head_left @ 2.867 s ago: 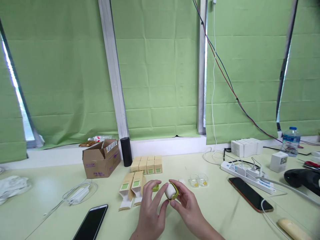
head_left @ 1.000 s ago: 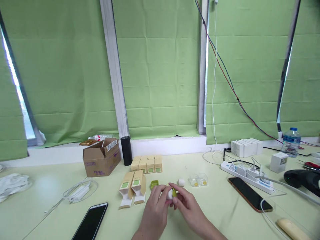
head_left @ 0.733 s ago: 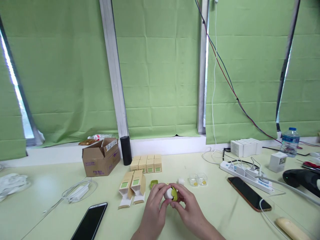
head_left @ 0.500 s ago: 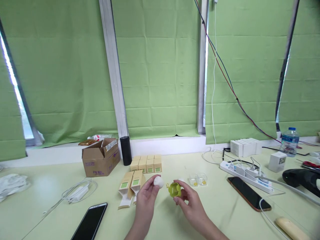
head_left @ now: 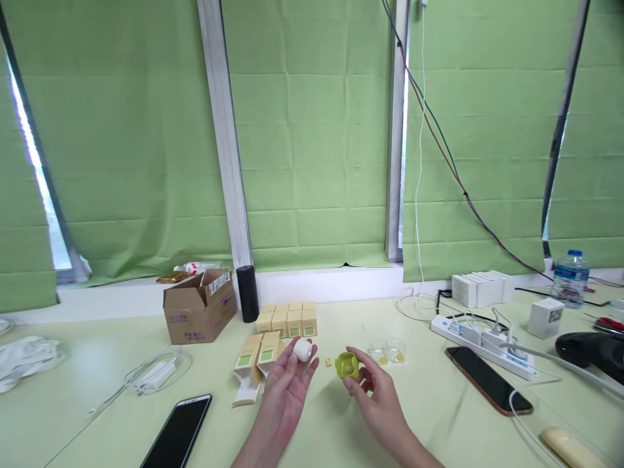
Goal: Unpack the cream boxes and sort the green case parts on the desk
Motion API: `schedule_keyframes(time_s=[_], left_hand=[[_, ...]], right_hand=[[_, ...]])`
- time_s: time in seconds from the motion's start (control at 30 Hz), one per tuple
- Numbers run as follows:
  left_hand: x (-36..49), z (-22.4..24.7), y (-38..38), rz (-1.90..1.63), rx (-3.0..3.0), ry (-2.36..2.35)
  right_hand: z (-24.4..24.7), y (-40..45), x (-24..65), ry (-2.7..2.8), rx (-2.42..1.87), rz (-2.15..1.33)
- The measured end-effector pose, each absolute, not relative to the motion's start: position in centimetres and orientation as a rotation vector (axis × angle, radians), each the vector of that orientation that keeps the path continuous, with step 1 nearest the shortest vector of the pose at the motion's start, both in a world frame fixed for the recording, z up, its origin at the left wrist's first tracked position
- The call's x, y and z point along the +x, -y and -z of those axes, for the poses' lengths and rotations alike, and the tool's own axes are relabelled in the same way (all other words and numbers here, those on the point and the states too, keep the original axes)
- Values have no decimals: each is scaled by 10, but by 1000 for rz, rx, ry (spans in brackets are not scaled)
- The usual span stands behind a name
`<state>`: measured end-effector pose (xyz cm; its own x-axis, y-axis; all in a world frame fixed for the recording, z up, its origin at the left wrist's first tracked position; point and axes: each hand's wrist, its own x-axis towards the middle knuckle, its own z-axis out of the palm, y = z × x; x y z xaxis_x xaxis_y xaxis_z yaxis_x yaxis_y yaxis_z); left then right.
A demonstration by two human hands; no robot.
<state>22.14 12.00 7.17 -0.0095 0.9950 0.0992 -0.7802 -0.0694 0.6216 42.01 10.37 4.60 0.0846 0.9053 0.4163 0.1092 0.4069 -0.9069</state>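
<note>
In my left hand [head_left: 287, 380], a small white rounded piece [head_left: 303, 350] sits between thumb and fingers, the palm partly turned up. My right hand [head_left: 377, 393] pinches a small yellow-green cup-shaped cover [head_left: 346, 365] by its right side, its hollow facing me. The two pieces are apart. A tiny yellow ring-like piece [head_left: 328, 362] lies on the table between the hands. Beyond my right hand stand clear plastic cups [head_left: 387, 352] with small yellow bits inside. Two opened kraft boxes [head_left: 248, 357] lie just left of my left hand, flaps towards me.
Behind them stand several closed kraft boxes [head_left: 286, 320], a cardboard carton [head_left: 199, 309] and a black cylinder [head_left: 247, 294]. Phones lie at left [head_left: 178, 429] and right [head_left: 487, 380]. A power strip [head_left: 482, 344] with cables, white boxes [head_left: 482, 289] and a water bottle [head_left: 569, 279] occupy the right.
My left hand has rolled palm-up, with its fingers more spread under the white piece. The yellow-green cover has shifted slightly right and up and tilted with my right hand.
</note>
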Motion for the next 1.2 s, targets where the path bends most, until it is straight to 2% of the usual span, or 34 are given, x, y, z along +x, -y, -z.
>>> schedule_keyframes(time_s=[0.3,0.63,0.9,1.2], left_hand=[[222,-82,-145,-1561,1413,-1141],[275,-85,-181,-963,2209,-1455],[290,-76,-188,-578,2431,-1675],[297,-75,-185,-441,2528,-1726]], right_hand=[[-64,-113,444,1046,-923,-727],[-61,-122,452,943,-912,-725],[-64,-123,455,944,-910,-698],[-64,-121,454,945,-901,-711]])
